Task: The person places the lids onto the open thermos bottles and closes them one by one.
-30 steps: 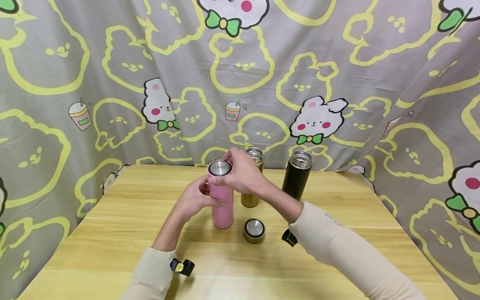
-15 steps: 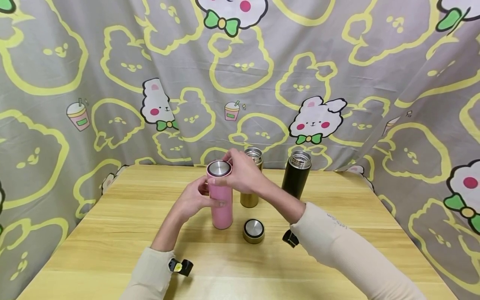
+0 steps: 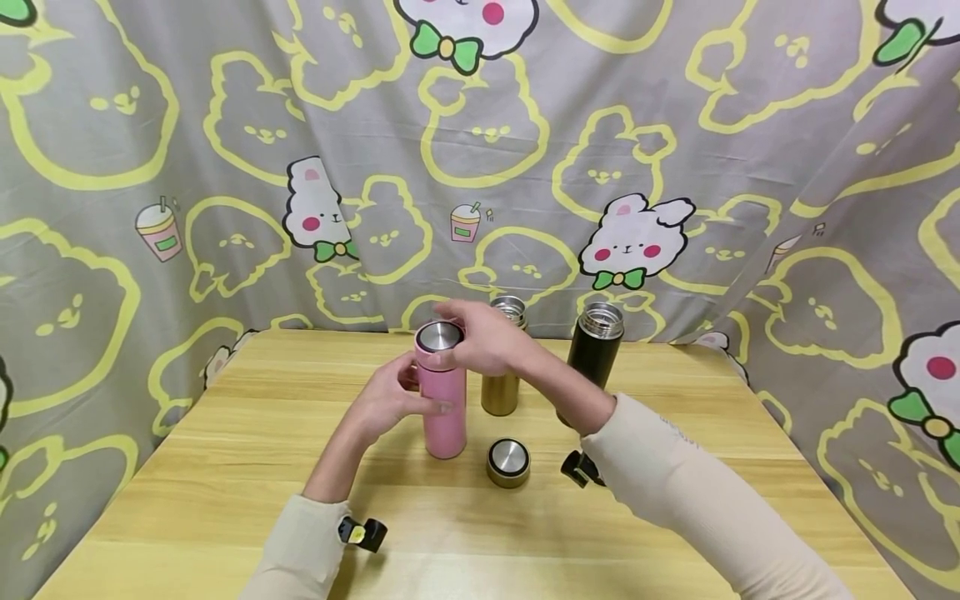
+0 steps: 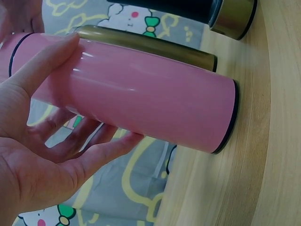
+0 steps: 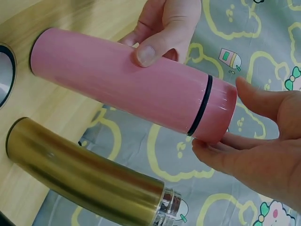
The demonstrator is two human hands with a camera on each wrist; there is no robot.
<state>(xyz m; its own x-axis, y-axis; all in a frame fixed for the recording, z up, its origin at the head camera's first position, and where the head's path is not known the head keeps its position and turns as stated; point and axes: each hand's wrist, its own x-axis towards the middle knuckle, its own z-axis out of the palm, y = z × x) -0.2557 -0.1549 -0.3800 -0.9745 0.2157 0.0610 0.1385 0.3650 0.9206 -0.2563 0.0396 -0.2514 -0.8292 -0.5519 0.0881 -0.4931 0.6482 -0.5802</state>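
A pink thermos (image 3: 446, 425) stands upright on the wooden table, its pink lid (image 3: 439, 337) with a silver top on its mouth. My left hand (image 3: 390, 398) grips the body from the left, thumb across the near side, as the left wrist view shows closely. From the right, my right hand (image 3: 483, 337) holds the lid between thumb and fingers. A dark seam between lid and body shows in the right wrist view. Just behind stands a gold thermos (image 3: 500, 396), lidless with its steel neck bare and partly hidden by my right hand.
To the right, a lidless black thermos (image 3: 594, 354) stands upright, its lower part behind my right forearm. A gold lid (image 3: 508, 461) with a silver top lies on the table (image 3: 300, 417) in front. A patterned curtain (image 3: 480, 150) hangs behind the table.
My right hand has turned slightly on the lid, its fingers shifting left along the far side. The left hand and the pink thermos have stayed in place.
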